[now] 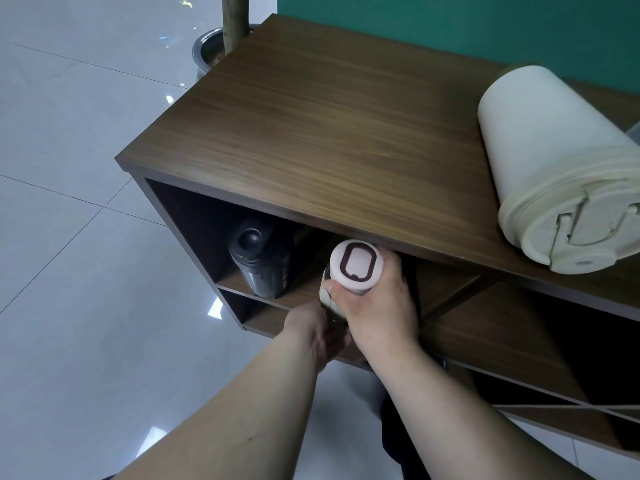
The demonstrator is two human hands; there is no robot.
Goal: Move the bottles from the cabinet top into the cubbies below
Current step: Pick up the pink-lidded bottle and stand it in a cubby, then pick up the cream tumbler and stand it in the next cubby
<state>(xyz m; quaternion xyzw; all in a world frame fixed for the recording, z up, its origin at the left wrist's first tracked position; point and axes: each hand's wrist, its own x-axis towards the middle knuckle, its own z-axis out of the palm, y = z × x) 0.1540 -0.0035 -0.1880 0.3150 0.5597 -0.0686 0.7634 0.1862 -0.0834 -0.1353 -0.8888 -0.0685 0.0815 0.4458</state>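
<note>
My right hand (375, 303) gripping the pink-lidded bottle (353, 268) at frame center, left hand (318, 332) cupping its base, black bottle (259, 265) in the cubby (194, 220), cream bottle (554, 168) upper right on the top.

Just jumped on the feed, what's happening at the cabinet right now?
Both hands hold a pink-lidded bottle at the mouth of the top-left cubby: the right hand near the lid, the left hand lower down. A black bottle already stands inside. A large cream bottle still lies on the cabinet top.
</note>
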